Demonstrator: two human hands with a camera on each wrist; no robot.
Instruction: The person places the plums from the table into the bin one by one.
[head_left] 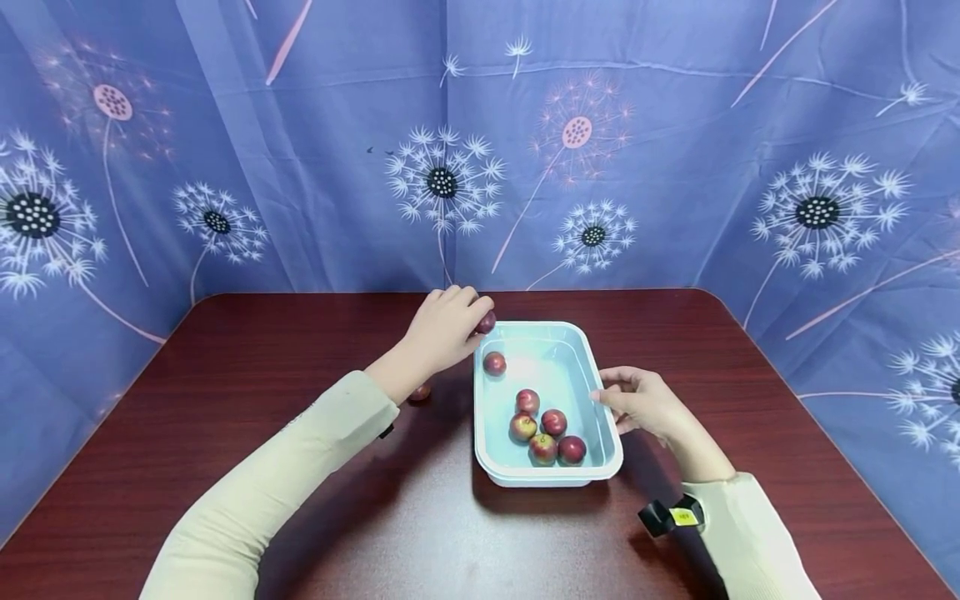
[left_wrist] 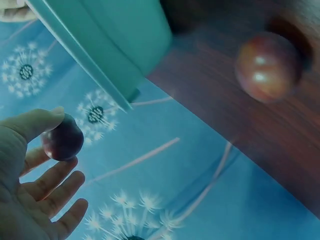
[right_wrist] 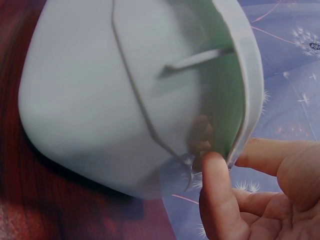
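Note:
My left hand (head_left: 450,327) pinches a dark red plum (head_left: 486,322) between thumb and fingers, right at the far left corner of a pale blue plastic tub (head_left: 480,417). In the left wrist view the held plum (left_wrist: 63,138) shows against the backdrop, beside the tub wall (left_wrist: 130,35). Inside the tub lie several plums, most of them grouped towards the near end, with one plum (head_left: 494,363) by the left wall. My right hand (head_left: 637,402) grips the tub's right rim, thumb over the edge and fingers beneath it, as the right wrist view shows the rim (right_wrist: 252,75) from outside.
Another plum (head_left: 420,392) sits on the dark red wooden table (head_left: 337,333), left of the tub and partly hidden by the left forearm. A blue curtain (head_left: 360,100) with dandelion prints hangs behind and around the table. A black wrist strap (head_left: 670,515) is on the right sleeve.

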